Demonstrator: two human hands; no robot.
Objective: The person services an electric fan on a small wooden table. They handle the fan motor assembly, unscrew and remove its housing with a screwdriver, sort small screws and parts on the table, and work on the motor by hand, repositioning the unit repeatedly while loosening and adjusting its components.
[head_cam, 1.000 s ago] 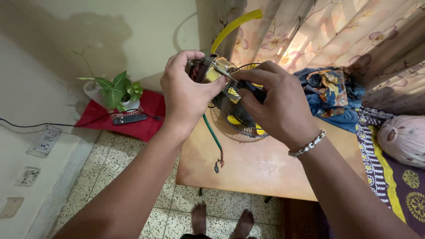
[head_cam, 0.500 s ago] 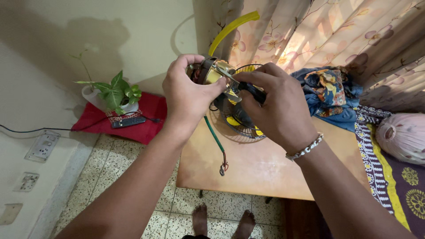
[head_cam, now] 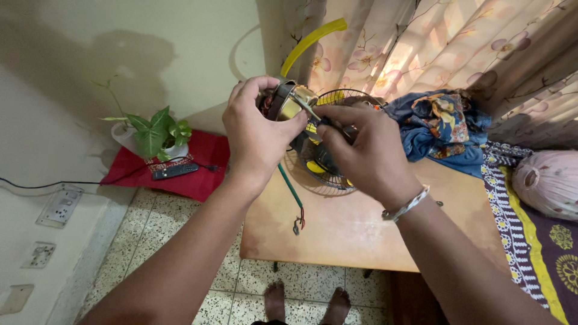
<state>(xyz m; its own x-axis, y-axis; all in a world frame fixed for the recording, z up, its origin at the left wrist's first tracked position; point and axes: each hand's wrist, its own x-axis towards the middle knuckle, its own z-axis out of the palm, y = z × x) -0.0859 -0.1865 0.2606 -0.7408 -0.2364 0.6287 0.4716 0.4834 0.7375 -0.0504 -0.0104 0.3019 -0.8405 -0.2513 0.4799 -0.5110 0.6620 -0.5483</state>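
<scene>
Brass-coloured motor [head_cam: 288,102] gripped by left hand [head_cam: 256,135]; right hand [head_cam: 361,150] pinches screwdriver [head_cam: 310,109] against it.

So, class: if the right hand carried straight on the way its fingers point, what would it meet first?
The right hand points left, holding a thin tool. It would probably first meet the round metal part in the left hand; depth is hard to judge.

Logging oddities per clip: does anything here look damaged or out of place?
Yes. A green wire hangs loose from the small motor in the left hand, its bare end dangling. A wire fan guard lies detached on the table.
</scene>
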